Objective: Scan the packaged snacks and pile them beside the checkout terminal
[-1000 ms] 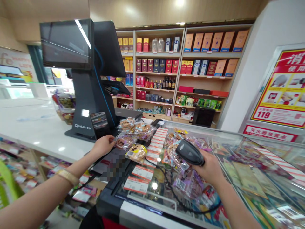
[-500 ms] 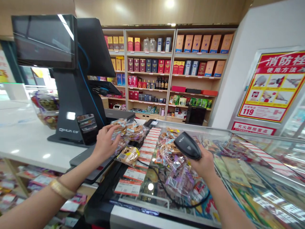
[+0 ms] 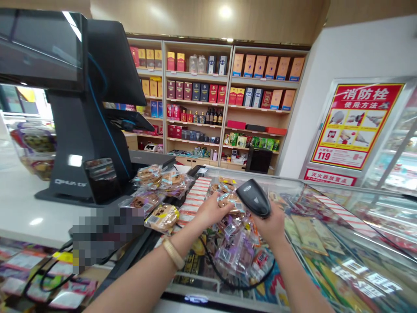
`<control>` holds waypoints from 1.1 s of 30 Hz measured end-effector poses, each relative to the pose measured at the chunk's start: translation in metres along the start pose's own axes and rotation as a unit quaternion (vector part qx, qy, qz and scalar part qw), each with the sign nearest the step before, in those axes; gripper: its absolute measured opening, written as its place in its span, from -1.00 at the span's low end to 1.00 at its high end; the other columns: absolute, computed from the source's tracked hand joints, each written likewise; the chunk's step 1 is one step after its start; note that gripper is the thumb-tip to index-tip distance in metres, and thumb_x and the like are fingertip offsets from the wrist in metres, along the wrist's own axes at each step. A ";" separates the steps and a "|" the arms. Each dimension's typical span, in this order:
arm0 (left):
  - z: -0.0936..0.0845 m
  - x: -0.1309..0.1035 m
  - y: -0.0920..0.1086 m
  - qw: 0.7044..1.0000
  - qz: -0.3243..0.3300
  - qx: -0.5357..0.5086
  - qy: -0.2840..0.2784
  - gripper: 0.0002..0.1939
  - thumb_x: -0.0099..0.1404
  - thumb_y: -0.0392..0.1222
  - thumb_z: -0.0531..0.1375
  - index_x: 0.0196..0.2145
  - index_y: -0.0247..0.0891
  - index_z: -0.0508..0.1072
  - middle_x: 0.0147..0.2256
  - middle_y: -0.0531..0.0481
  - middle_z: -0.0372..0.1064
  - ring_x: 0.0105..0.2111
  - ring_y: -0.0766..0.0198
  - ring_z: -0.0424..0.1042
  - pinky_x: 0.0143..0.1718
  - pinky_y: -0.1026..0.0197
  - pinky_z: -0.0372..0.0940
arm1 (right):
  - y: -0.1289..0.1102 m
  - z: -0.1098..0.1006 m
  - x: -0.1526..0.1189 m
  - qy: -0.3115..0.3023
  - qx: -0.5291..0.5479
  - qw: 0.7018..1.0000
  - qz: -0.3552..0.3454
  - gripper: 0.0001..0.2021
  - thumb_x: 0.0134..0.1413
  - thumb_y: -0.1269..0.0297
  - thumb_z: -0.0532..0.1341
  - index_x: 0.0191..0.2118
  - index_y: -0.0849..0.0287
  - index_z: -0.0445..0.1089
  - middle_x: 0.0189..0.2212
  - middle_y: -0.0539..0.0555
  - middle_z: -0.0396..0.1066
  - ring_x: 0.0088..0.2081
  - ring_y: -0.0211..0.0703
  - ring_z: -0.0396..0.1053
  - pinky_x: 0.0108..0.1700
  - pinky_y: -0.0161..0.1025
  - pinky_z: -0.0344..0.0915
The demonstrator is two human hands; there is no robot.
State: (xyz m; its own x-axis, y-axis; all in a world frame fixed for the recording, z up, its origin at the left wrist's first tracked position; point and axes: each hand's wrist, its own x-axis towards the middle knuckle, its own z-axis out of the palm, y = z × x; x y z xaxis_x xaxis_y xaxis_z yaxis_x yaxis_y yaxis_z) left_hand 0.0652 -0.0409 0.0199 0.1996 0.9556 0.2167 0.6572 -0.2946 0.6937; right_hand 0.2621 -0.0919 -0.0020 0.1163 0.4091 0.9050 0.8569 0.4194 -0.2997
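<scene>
My right hand (image 3: 269,221) is wrapped around the handle of a black barcode scanner (image 3: 254,198), its head raised over the glass counter. A cable loops below it. At the near side of the scanner, my left hand (image 3: 213,211) has thumb and fingers on a clear-wrapped cookie packet (image 3: 229,201) in the right-hand pile. More packets with purple print (image 3: 237,250) lie below, on the glass. Left of the price labels sits another pile of wrapped cookies (image 3: 172,180), with a yellow-edged packet (image 3: 163,217) at its front.
A black cash register (image 3: 87,143) with screens stands on the white counter (image 3: 19,204) at left. Orange-and-white price labels (image 3: 192,202) line the glass case (image 3: 329,208). Shelves of boxed bottles (image 3: 195,91) and a red fire-hydrant sign (image 3: 358,126) are behind.
My left hand has moved right, from the left pile of packets to the right-hand pile beside the scanner. My right hand still holds the scanner. The view has turned slightly right.
</scene>
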 end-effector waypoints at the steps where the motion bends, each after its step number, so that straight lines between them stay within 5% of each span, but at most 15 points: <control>1: 0.004 0.001 0.000 1.000 -0.003 0.001 0.010 -0.33 0.09 0.18 0.24 0.07 -0.25 0.35 -0.25 -0.11 0.51 -0.23 0.06 0.48 -0.27 0.19 0.26 | 0.000 0.000 0.000 0.003 -0.001 1.000 -0.001 -0.82 -0.03 0.13 0.20 -0.40 0.13 0.38 -0.50 0.09 0.48 -0.45 -0.04 0.44 -0.42 -0.24 0.30; 5: 0.016 0.004 -0.011 0.998 -0.006 -0.047 0.045 -0.18 -0.01 0.06 0.33 0.16 -0.33 0.25 -0.42 0.01 0.43 -0.37 0.13 0.44 -0.34 0.20 0.23 | -0.003 -0.001 0.002 0.006 -0.002 1.000 -0.011 -0.84 -0.03 0.14 0.20 -0.40 0.13 0.38 -0.50 0.09 0.48 -0.46 -0.05 0.45 -0.44 -0.25 0.30; 8: 0.021 0.008 -0.020 0.981 -0.006 -0.177 0.081 -0.19 -0.04 -0.06 0.36 0.14 -0.37 0.24 -0.52 0.13 0.33 -0.47 0.23 0.39 -0.39 0.24 0.23 | -0.005 -0.002 0.003 0.002 -0.001 1.000 -0.022 -0.85 -0.02 0.16 0.19 -0.39 0.13 0.38 -0.51 0.08 0.48 -0.47 -0.06 0.45 -0.44 -0.26 0.29; 13: 0.007 0.008 -0.024 0.905 0.002 -0.399 0.147 -0.46 0.00 -0.08 0.33 -0.06 -0.34 0.44 -0.39 0.01 0.40 -0.41 0.28 0.43 -0.35 0.25 0.32 | -0.008 -0.005 0.003 -0.010 0.008 0.999 -0.032 -0.86 0.00 0.17 0.20 -0.42 0.13 0.36 -0.53 0.05 0.45 -0.50 -0.10 0.41 -0.46 -0.28 0.27; 19: -0.021 0.015 -0.032 0.835 -0.009 -0.473 0.281 -0.49 0.00 -0.06 0.33 -0.08 -0.32 0.50 -0.25 -0.07 0.48 -0.32 0.28 0.45 -0.28 0.26 0.35 | -0.013 -0.007 0.003 -0.069 -0.002 0.996 -0.054 -0.89 -0.02 0.20 0.17 -0.45 0.10 0.34 -0.56 0.03 0.42 -0.51 -0.12 0.40 -0.47 -0.29 0.25; 23: -0.027 0.017 -0.033 0.836 0.012 -0.437 0.330 -0.56 0.02 -0.14 0.32 -0.10 -0.32 0.52 -0.20 -0.13 0.51 -0.20 0.20 0.48 -0.12 0.18 0.36 | -0.017 -0.006 0.002 -0.127 -0.014 0.989 -0.079 -0.88 -0.05 0.23 0.17 -0.37 0.12 0.39 -0.49 0.07 0.47 -0.45 -0.09 0.44 -0.42 -0.27 0.27; 33: -0.024 0.010 -0.025 0.859 0.044 -0.411 0.302 -0.55 0.07 -0.18 0.31 -0.06 -0.33 0.51 -0.15 -0.18 0.51 -0.21 0.16 0.52 -0.11 0.14 0.40 | -0.023 -0.007 0.004 -0.224 -0.024 0.972 -0.072 -0.83 -0.09 0.32 0.17 -0.31 0.12 0.44 -0.43 0.06 0.51 -0.38 -0.08 0.45 -0.37 -0.26 0.27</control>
State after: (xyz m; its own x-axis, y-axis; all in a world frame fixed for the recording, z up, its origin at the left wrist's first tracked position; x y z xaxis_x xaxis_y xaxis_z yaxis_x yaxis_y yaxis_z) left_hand 0.0333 -0.0244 0.0212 -0.3549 0.8263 0.4373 -0.1254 -0.5056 0.8536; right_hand 0.2464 -0.1053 0.0102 -0.2274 0.6652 0.7112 0.8717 0.4646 -0.1558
